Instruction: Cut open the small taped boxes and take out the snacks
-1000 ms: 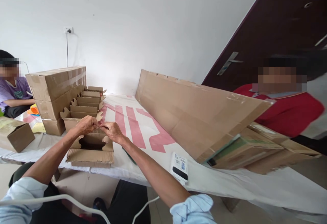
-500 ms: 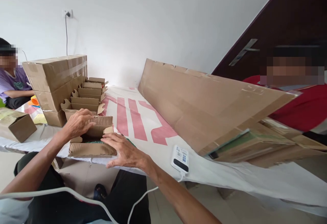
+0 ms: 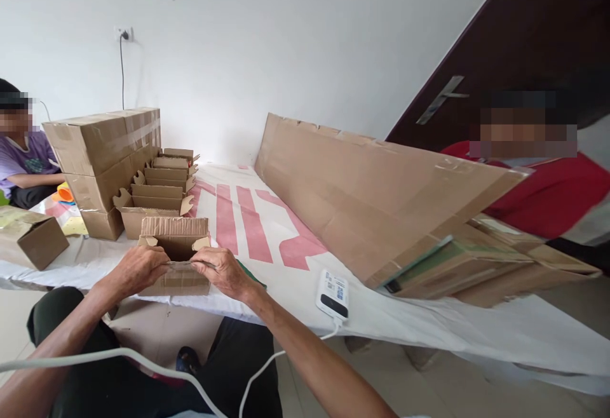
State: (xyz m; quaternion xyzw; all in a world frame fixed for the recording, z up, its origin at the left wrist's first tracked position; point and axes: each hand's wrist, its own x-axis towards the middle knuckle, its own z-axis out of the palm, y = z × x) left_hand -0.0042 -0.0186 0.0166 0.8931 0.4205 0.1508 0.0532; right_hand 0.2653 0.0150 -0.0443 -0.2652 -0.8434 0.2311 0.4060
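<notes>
A small open cardboard box [image 3: 175, 284] sits at the near edge of the table, its back flap [image 3: 174, 226] standing up. My left hand [image 3: 139, 269] is closed on the left end of the box's near edge. At the right end of that same edge, my right hand [image 3: 223, 270] pinches with thumb and fingers. Between the two hands runs the front flap's rim; the inside of the box is dark and its contents are hidden. Just behind stands a row of several open cardboard boxes [image 3: 157, 201].
Taped cartons [image 3: 107, 141] are stacked at the left, with another box [image 3: 35, 237] nearer. A white device [image 3: 332, 296] with a cable lies right of my hands. A large cardboard sheet [image 3: 381, 195] leans across the right side. Co-workers sit left and right.
Both hands have come to the box's near edge and closed on it. Earlier the left hand was at the back flap and the right lay spread over the right side.
</notes>
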